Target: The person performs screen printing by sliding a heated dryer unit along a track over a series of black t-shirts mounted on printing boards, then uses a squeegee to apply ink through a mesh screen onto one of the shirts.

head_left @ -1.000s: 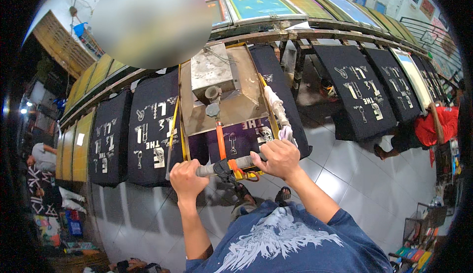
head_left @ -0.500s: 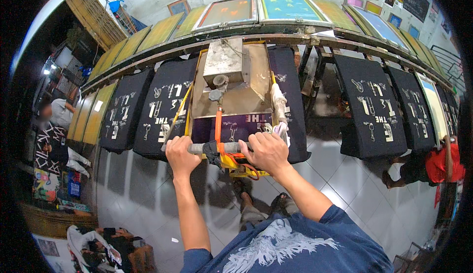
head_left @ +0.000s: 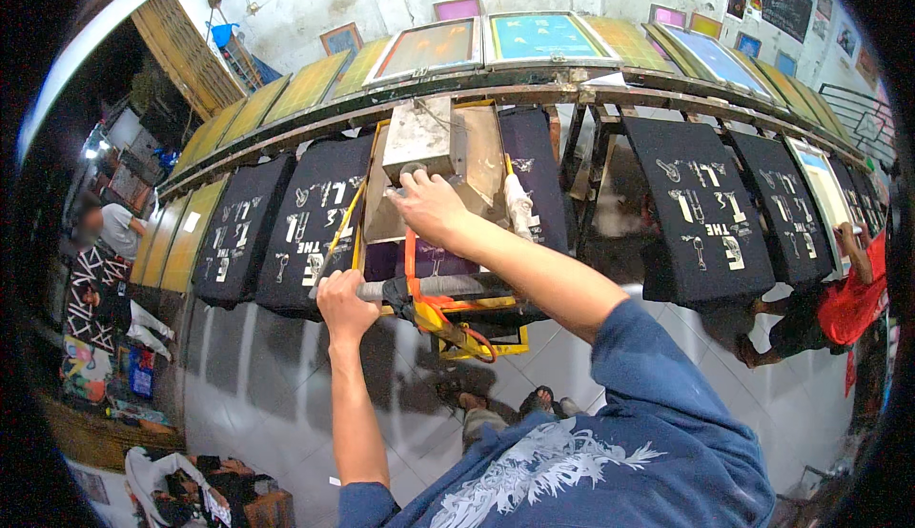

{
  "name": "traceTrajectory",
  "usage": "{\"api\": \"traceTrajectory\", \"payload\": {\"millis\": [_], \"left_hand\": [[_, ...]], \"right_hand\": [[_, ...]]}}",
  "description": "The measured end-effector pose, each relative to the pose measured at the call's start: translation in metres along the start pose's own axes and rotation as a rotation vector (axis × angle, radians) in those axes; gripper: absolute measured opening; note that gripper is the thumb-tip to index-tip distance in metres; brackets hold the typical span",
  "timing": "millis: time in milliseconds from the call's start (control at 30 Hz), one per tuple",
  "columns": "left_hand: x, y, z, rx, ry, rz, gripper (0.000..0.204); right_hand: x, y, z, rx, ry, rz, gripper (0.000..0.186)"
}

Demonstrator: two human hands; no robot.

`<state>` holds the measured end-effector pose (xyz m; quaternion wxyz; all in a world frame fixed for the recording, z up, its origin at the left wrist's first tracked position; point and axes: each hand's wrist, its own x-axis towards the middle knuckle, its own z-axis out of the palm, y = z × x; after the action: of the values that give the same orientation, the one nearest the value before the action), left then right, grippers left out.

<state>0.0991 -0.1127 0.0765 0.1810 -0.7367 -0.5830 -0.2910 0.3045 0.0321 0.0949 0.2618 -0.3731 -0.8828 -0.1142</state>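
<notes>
My left hand point(head_left: 345, 307) is wrapped round the left end of a grey padded handlebar point(head_left: 457, 286) on a yellow-framed heater unit. The heater's metal box point(head_left: 417, 137) rises from a wide metal hood, above a dark printed T-shirt. My right hand point(head_left: 431, 208) reaches over the bar, its fingers curled on the round knob at the front of the box; the hand hides most of the knob. An orange hose point(head_left: 410, 259) runs down from there to the bar. A whitish wrapped piece point(head_left: 518, 206) hangs along the hood's right side.
Black printed T-shirts point(head_left: 701, 209) lie on boards in a row to both sides. Behind them, a long rail point(head_left: 534, 78) carries screen frames point(head_left: 551, 38). At the right, a person in red point(head_left: 853, 304) holds a frame; another person point(head_left: 119, 228) is at far left.
My right hand has let go of the handlebar and moved forward onto the heater's knob. My left hand keeps its grip. The view has shifted slightly.
</notes>
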Motion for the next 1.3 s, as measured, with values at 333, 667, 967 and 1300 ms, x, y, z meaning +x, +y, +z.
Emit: {"api": "traceTrajectory", "payload": {"millis": [333,667,967,1300], "left_hand": [[-0.001,0.000,0.000,-0.030,0.002,0.012,0.019],[-0.001,0.004,0.001,-0.037,0.020,0.017,0.018],[-0.004,0.004,0.000,-0.004,0.011,-0.011,0.024],[-0.002,0.009,0.003,-0.015,0.032,-0.001,0.019]], "right_hand": [[0.015,0.006,-0.003,-0.095,-0.144,-0.037,0.020],[0.014,0.014,0.005,-0.097,-0.097,-0.005,0.013],[-0.050,-0.012,-0.048,0.260,0.150,0.114,0.046],[-0.130,-0.040,-0.076,0.200,-0.168,0.250,0.065]]}}
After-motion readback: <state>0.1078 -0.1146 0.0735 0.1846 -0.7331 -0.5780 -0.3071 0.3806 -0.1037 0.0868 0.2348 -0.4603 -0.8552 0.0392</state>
